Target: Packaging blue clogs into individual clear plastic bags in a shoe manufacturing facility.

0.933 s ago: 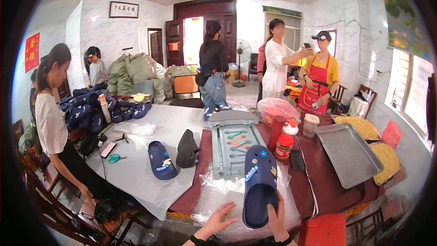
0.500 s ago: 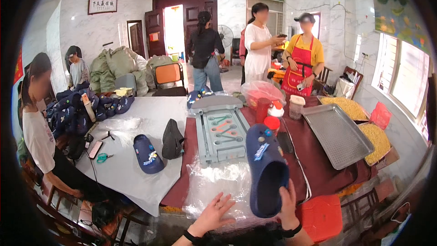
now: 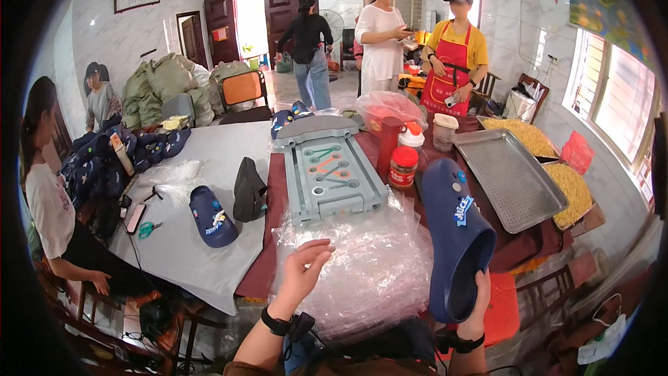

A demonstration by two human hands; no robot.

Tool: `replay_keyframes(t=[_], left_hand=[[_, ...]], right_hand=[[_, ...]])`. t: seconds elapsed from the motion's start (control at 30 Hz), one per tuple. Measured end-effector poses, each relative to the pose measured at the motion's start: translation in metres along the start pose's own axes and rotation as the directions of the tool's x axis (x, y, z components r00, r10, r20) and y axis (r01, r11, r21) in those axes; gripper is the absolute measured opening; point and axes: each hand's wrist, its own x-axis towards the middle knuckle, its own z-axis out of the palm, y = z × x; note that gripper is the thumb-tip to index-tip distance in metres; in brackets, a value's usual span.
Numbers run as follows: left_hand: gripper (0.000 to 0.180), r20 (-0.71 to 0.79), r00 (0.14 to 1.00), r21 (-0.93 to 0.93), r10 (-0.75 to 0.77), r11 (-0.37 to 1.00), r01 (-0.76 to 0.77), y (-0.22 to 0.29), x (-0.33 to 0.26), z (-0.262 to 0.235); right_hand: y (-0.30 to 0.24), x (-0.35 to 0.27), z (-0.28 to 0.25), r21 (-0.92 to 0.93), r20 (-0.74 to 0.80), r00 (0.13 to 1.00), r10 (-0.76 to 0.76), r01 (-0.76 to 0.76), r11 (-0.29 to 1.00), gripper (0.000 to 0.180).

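Head view shows our right hand (image 3: pixel 475 306) gripping a navy clog (image 3: pixel 456 237) by its heel end, toe pointing away from us — it stands more upright and further right than a moment ago, lifted clear of the table. Our left hand (image 3: pixel 300 271), which lay lower at the frame's edge, has risen over the heap of clear plastic bags (image 3: pixel 362 264), fingers loosely spread, holding nothing. We judge a bag gets picked next. Beyond the heap lies a grey tool tray (image 3: pixel 332 174); a second clog (image 3: pixel 212 216) rests on the grey tablecloth (image 3: pixel 209 160).
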Motion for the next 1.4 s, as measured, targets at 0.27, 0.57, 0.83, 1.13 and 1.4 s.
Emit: replay_keyframes(t=[0.27,0.57,0.83,1.13,1.4], left_hand=[[0.016,0.179,0.983,0.119,-0.033,0.993,0.011,0.005,-0.022,-0.002],[0.040,0.418,0.908,0.259,0.044,0.952,-0.165,-0.011,-0.055,0.002],[0.045,0.502,0.859,0.363,0.096,0.878,-0.311,-0.034,-0.069,0.009],[0.046,0.511,0.855,0.420,0.090,0.842,-0.339,-0.043,-0.074,0.017],[0.047,0.508,0.852,0.493,0.125,0.769,-0.407,-0.053,-0.078,0.024]], right_hand=[[0.007,-0.002,-0.016,0.050,0.076,0.994,0.085,-0.089,0.995,0.064],[0.013,0.000,-0.024,0.027,0.112,0.992,0.054,-0.058,0.998,0.067],[0.009,-0.003,-0.013,-0.006,0.171,0.985,0.028,-0.027,1.000,0.062],[0.024,-0.004,-0.011,0.117,0.171,0.976,0.136,-0.157,0.981,0.061],[0.028,-0.006,-0.009,0.069,0.193,0.965,0.179,-0.195,0.978,0.057]])
